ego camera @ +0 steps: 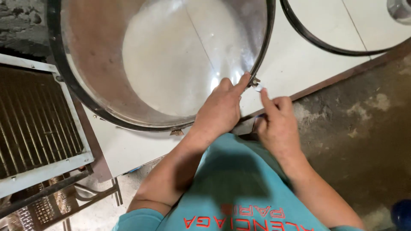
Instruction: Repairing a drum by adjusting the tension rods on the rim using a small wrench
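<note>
While you lean over the white table [295, 64], note the finned grille panel [34, 124] at 9 o'clock, untouched. Next, the steel drum [171, 64] stands open-topped on the table; nothing visible inside, only its shiny floor. Your left hand [218, 111] rests on its black rim band [64, 77], thumb pressed by the small metal clasp [255, 81] at about 4 o'clock on the rim; not clenched round anything. Your right hand [276, 122], equally near, pinches a small pale piece just beside the clasp, lying at 11 o'clock from that hand. A second black ring [317, 40] sits at 1 o'clock, contents unseen.
</note>
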